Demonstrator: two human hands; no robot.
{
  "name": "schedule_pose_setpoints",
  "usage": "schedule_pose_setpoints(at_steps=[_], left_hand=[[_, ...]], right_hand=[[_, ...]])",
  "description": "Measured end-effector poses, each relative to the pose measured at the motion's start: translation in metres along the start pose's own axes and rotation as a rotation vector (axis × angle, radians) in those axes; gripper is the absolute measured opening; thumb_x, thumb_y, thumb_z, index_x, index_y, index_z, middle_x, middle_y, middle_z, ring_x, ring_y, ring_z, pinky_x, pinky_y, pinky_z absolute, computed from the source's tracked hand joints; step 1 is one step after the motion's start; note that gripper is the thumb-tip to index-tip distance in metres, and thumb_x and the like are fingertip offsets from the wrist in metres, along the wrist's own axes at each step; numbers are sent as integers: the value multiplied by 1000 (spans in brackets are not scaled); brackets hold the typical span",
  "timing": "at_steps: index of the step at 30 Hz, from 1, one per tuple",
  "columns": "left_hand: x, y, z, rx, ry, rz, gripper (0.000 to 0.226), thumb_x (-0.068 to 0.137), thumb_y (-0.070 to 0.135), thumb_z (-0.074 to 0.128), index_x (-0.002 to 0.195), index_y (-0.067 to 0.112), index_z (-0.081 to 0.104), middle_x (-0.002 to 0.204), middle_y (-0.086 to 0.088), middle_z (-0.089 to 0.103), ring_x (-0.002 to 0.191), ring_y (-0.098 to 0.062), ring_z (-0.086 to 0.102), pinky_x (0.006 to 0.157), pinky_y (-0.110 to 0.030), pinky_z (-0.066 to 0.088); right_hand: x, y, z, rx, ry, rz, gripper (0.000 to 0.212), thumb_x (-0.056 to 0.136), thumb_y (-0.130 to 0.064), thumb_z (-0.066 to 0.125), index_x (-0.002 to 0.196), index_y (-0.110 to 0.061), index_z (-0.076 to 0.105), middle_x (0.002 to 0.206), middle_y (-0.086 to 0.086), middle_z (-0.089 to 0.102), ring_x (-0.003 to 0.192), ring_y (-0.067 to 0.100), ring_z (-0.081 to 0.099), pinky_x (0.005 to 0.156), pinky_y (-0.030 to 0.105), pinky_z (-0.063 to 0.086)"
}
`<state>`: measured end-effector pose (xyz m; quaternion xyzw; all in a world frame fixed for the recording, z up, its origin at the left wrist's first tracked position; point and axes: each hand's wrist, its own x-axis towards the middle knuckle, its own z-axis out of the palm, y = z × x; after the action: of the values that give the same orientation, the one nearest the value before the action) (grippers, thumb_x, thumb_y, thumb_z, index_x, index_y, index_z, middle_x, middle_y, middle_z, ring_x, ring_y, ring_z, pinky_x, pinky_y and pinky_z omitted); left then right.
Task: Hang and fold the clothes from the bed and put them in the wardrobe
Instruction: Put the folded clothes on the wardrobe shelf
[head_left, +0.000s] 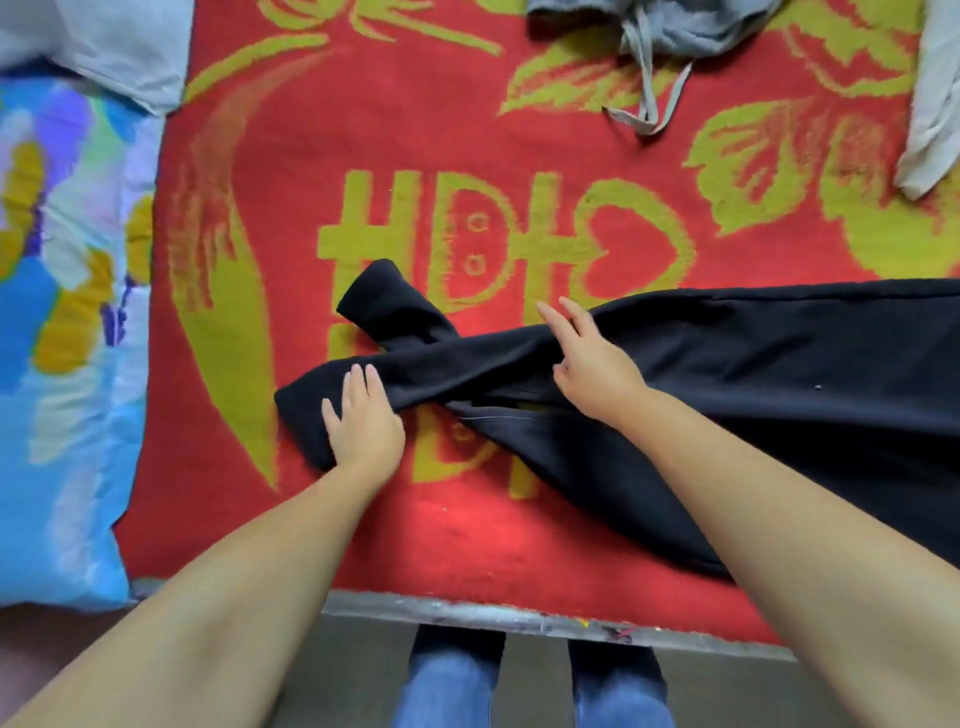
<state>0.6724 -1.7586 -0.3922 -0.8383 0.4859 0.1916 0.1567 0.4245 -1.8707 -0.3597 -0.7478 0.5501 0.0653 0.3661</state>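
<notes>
Flat across near-right part of red blanket (291, 519) — black garment (753, 395), two sleeve-like ends crossed toward blanket's middle. Left hand (363, 421) laid palm-down on nearer end, fingers straight, pressing. Right hand (592, 358) on cloth where ends cross; fingers mostly extended, thumb side possibly pinching a fold — cannot tell. Grey garment (670, 26) with loose drawstrings at far edge. Pale cloth (935, 114) at far-right corner. Blue patterned pillow (62, 322) along left edge.
</notes>
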Motion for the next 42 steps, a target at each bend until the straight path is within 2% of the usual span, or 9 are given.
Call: schedule_pose_setpoints(at_steps=[4, 12, 15, 18, 20, 24, 28, 33, 42], left_hand=[[29, -21, -39, -326, 188, 129, 30, 93, 12, 48, 120, 12, 61, 115, -13, 66, 108, -30, 58, 103, -39, 30], [127, -23, -169, -32, 650, 408, 38, 85, 19, 51, 123, 17, 56, 124, -12, 51, 122, -34, 43, 114, -57, 4], [124, -6, -159, -93, 551, 463, 42, 79, 7, 48, 120, 7, 57, 122, -19, 52, 119, -39, 47, 112, -58, 17], [83, 3, -100, -7, 322, 1078, 26, 70, 4, 53, 93, 2, 64, 92, -22, 60, 87, -41, 59, 81, -48, 45], [54, -1, -56, 307, -48, 1222, 42, 80, 17, 53, 122, 9, 56, 118, -18, 56, 112, -37, 53, 98, -46, 39], [40, -16, -18, 418, -181, 1018, 73, 82, 31, 65, 147, 18, 34, 153, -15, 27, 145, -28, 20, 115, -54, 4], [37, -15, -42, 100, 101, 1220, 27, 65, 5, 75, 91, 9, 69, 94, -12, 68, 95, -27, 68, 102, -56, 38], [44, -30, -97, 197, -326, 987, 9, 79, 28, 52, 79, 21, 56, 82, -5, 66, 83, -29, 61, 61, -29, 36], [105, -109, -98, 576, -636, 474, 13, 87, 24, 54, 94, 15, 60, 98, -5, 66, 88, -24, 60, 73, -31, 49]], right_hand=[[28, -14, 5, -13, -62, 101, 39, 94, -18, 53, 132, -11, 48, 137, 13, 40, 109, 31, 55, 91, 36, 44], [18, -48, -16, 352, 475, 34, 37, 94, -5, 48, 130, -11, 49, 132, 6, 46, 104, 14, 57, 90, 27, 44], [-4, -65, 15, 110, 157, -59, 28, 94, -23, 53, 122, -18, 54, 118, 1, 57, 106, 21, 58, 86, 31, 44], [-23, -74, 57, -332, -235, -47, 44, 91, -43, 54, 127, -19, 47, 122, 4, 51, 116, 26, 50, 91, 38, 42], [-28, -77, 72, -476, -261, -31, 35, 93, -33, 52, 124, -18, 45, 121, 5, 50, 115, 28, 49, 87, 39, 40], [-22, -78, 66, -296, -366, -66, 26, 91, -26, 51, 114, -14, 50, 114, 11, 61, 107, 32, 56, 77, 36, 39], [-31, -75, 26, -56, -615, -48, 43, 90, -28, 59, 129, -12, 53, 127, 4, 59, 119, 26, 52, 89, 27, 39], [-42, -65, -8, 86, -784, -30, 35, 86, -24, 65, 121, -20, 57, 116, -4, 62, 106, 16, 56, 91, 28, 42], [-29, -24, 32, -169, -202, 162, 30, 94, -17, 46, 123, -20, 55, 125, 6, 53, 117, 28, 51, 97, 39, 42]])
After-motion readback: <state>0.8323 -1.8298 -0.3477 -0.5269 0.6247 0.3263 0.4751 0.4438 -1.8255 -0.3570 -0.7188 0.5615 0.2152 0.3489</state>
